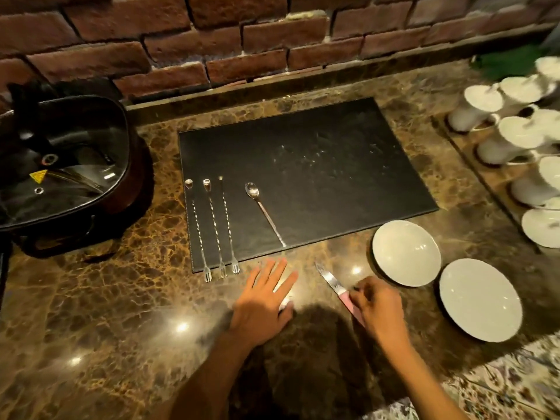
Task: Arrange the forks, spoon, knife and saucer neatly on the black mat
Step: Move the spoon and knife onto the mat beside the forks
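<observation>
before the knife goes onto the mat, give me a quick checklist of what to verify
1. Right hand has the knife: ok, fingers rest on the pink handle, though the knife looks to lie on the counter.
2. Landing spot on the black mat: ok, bare area right of the spoon.
3. Three forks lined up: ok, side by side at the mat's left edge, tines past the near edge.
4. Spoon straight: not ok, angled against the forks.
5. Left hand out of the path: ok, flat on the counter, left of the knife.
6. Saucers on the mat: not ok, both on the counter.
</observation>
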Motion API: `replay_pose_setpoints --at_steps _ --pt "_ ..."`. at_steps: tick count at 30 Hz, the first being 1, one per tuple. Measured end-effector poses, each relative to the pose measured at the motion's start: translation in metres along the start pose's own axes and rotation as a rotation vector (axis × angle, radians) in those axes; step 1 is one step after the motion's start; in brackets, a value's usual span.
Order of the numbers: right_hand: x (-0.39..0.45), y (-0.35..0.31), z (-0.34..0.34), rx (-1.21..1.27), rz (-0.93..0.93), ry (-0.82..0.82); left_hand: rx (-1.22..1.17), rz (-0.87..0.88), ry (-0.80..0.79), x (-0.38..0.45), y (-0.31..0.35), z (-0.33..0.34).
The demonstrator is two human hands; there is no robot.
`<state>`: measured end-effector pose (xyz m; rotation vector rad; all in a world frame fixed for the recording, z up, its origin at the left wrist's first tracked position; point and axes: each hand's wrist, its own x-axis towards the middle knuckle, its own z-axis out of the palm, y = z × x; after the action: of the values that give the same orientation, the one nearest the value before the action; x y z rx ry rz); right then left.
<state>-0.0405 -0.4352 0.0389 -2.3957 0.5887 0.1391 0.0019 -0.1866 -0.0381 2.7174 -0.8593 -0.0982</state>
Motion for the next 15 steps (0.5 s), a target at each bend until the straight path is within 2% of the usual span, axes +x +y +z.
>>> replay_pose_setpoints --at_steps 5,11,15 --pt "-0.025 0.031 0.010 -0.164 -0.041 -0.162 0.053 0.044 -0.096 0.029 0.027 0.006" --pt "-0.019 0.030 0.014 -0.106 -0.013 -0.165 0.073 0.038 -0.080 0.044 0.032 0.015" --pt "0.004 0.008 0.010 -0.080 -0.032 -0.076 0.062 0.064 -0.071 0.055 0.033 0.015"
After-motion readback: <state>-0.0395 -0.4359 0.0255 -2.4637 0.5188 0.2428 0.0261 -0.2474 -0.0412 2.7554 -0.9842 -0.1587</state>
